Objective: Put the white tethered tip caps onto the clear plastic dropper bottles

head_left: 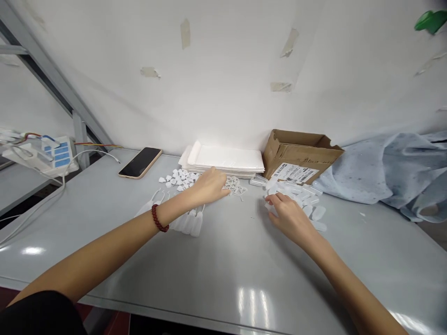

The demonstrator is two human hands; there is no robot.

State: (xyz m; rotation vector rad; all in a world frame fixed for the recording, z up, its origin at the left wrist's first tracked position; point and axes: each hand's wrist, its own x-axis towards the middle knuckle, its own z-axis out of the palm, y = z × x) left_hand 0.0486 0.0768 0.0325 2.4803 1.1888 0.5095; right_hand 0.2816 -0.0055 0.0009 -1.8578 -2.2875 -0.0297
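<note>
My left hand (209,185), with a dark red bead bracelet (159,218) on the wrist, reaches across the grey table (223,260). Its fingers are curled together at a tangle of thin white loops (236,186). What they pinch is hidden. My right hand (288,215) lies palm down with fingers bent on the near edge of a pile of clear plastic caps (307,197). Small white heart-shaped pieces (178,179) lie just left of the left hand. Several white finished tags (190,222) lie under the left forearm.
A stack of white trays (223,160) stands at the wall. A cardboard box (300,156) lies right of it, and a light blue cloth (387,167) beyond. A phone (140,163) lies at the left, and a power strip (57,153) with cables further left.
</note>
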